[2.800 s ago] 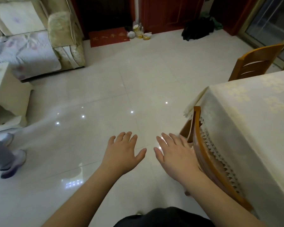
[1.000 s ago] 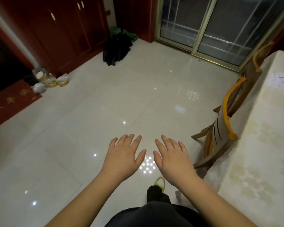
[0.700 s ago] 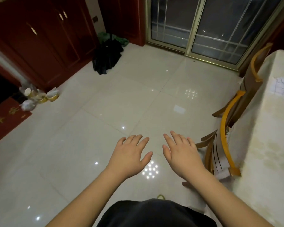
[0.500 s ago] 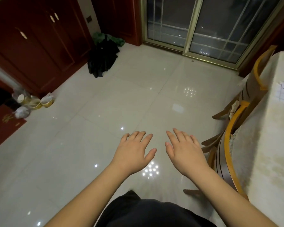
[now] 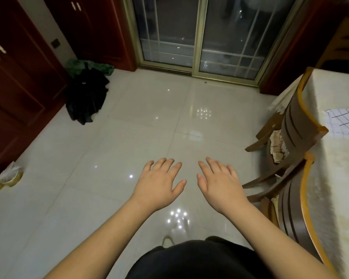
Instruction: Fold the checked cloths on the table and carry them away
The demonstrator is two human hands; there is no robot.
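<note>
A white cloth with a dark check pattern (image 5: 345, 122) lies flat on the table (image 5: 338, 178) at the right edge of the view; only its left part shows. The table wears a cream patterned tablecloth. My left hand (image 5: 159, 183) and my right hand (image 5: 220, 183) are held out side by side over the floor, palms down, fingers spread, holding nothing. Both hands are well to the left of the table and apart from the cloth.
Two wooden chairs (image 5: 292, 133) (image 5: 294, 214) stand tucked against the table's left side. A sliding glass door (image 5: 197, 35) is straight ahead, dark red cabinets (image 5: 18, 77) on the left. A black bundle (image 5: 87, 95) and bowls (image 5: 8, 176) sit on the glossy tiled floor.
The view has swung from the sofa side of the room round toward the glass door. The checked cloth has come into sight. My hands keep the same spread pose.
</note>
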